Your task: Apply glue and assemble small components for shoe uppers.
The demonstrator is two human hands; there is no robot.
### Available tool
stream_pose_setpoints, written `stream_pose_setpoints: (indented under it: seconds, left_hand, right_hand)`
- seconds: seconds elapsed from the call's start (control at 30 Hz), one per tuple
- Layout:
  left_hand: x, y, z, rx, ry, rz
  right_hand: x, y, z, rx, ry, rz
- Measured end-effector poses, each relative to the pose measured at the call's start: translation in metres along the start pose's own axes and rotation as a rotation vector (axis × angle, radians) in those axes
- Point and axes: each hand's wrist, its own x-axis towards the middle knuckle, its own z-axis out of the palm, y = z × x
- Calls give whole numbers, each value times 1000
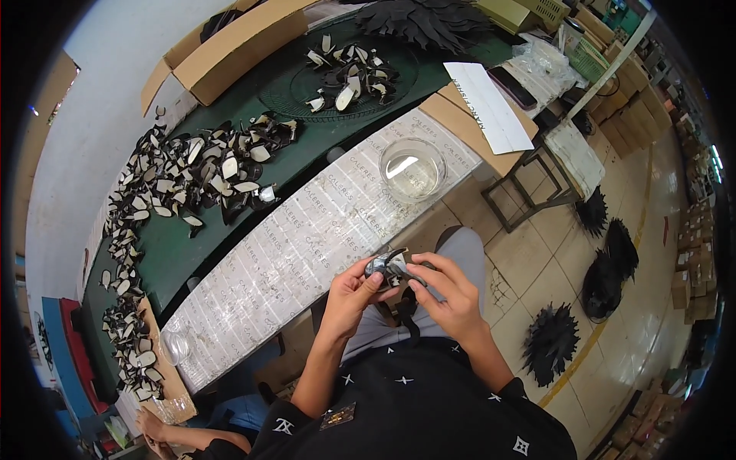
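Over my lap, near the edge of a bench covered in clear film over white paper (307, 238), my left hand (353, 291) grips a small glossy black piece with a pale part, which looks like a shoe heel (387, 264). My right hand (451, 299) closes its thumb and fingers on the right side of that same piece. Fingers hide much of it. Similar black pieces with pale oval faces lie in a long heap (203, 165) on the dark green table. Others sit in a round wire tray (280, 109). Beyond my hands stands a round glass bowl (439, 159) with clear liquid.
A cardboard box (241, 54) and a stack of black cut pieces (418, 27) line the far side. At right are a white card (491, 107), a phone (512, 86) and a metal-framed stool (512, 207). Black bundles (550, 345) lie on the floor. A co-worker's hand (156, 429) shows lower left.
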Motion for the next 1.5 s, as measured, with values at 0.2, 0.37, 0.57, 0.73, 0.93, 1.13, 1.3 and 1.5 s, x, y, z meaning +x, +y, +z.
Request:
stream_pose_setpoints:
  seconds: [0.2,0.37,0.57,0.73,0.93,1.13,1.3,1.5]
  left_hand:
    - [0,0,3,2,9,2]
    - [2,0,4,19,18,-12]
    - [4,-3,1,27,14,-13]
    - [5,-4,0,28,9,-20]
    - [4,-1,-2,-50,-18,-58]
    - [4,1,-1,-127,-21,-69]
    - [3,3,3,-143,-3,-62]
    - [3,1,4,-154,14,-59]
  right_hand:
    - [1,2,4,4,-4,-10]
    - [3,2,6,-59,28,11]
    - [2,3,4,-133,72,77]
    - [2,8,-3,-185,111,50]
    - [0,4,-13,77,201,275]
    - [-1,-3,-13,233,162,365]
    - [-4,-6,-2,254,68,351]
    - [-5,-5,7,228,55,292]
